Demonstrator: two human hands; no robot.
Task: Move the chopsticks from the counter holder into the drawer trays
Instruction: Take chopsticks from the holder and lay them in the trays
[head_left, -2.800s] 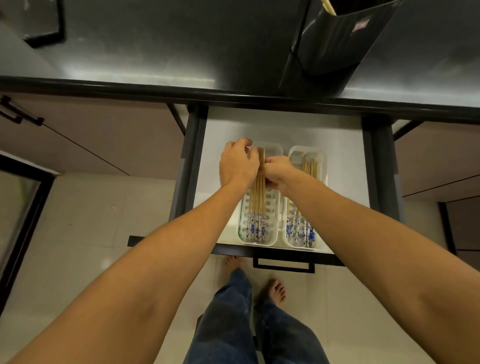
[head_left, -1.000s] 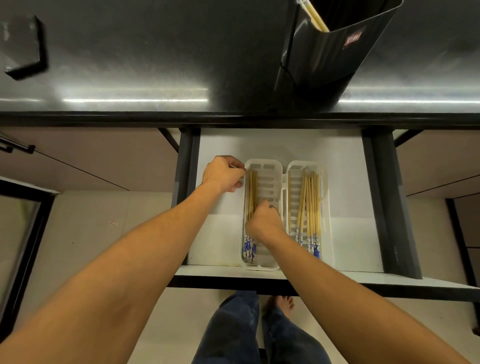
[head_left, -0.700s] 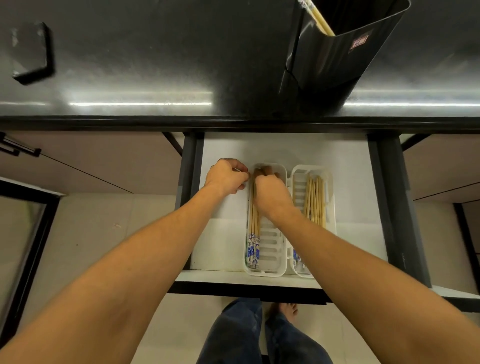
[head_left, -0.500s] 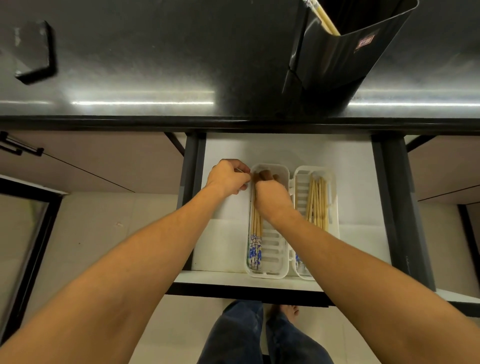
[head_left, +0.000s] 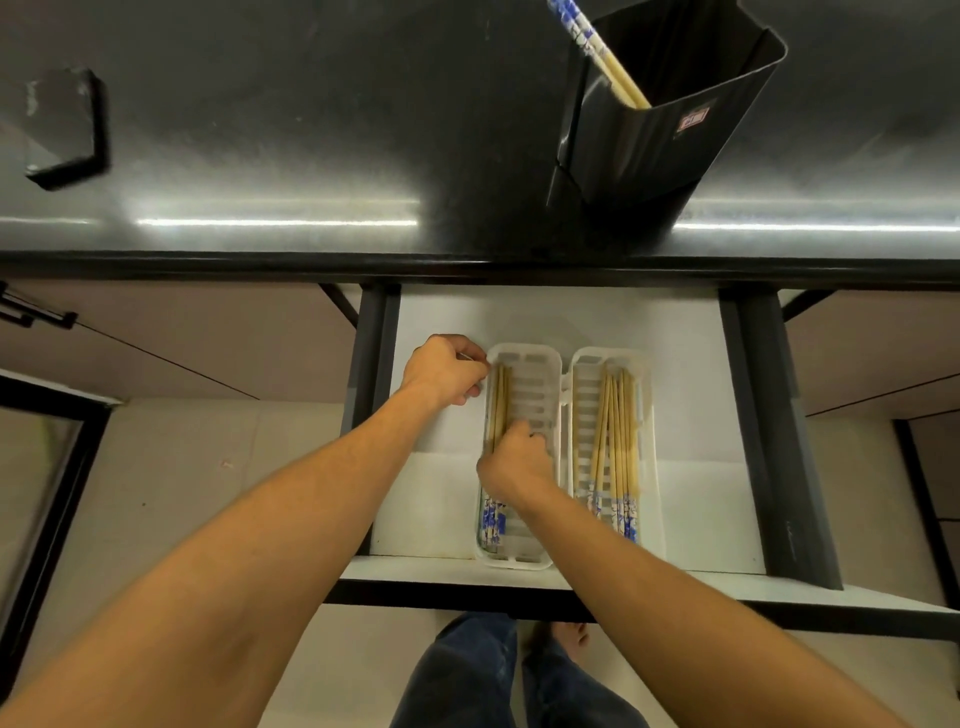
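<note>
Jeans (head_left: 467, 680) and a bare foot (head_left: 563, 635) show on the floor below the open drawer (head_left: 696, 415). Inside it sit two white slotted trays side by side. The right hand (head_left: 514, 465) is curled over the chopsticks (head_left: 497, 405) in the left tray (head_left: 537, 384), fingers on them. The left hand (head_left: 447, 369), closed, grips that tray's far left edge. More chopsticks lie in the right tray (head_left: 647, 415). On the dark counter (head_left: 311, 130), the black holder (head_left: 654, 130) keeps a remaining pair (head_left: 602, 57)
</note>
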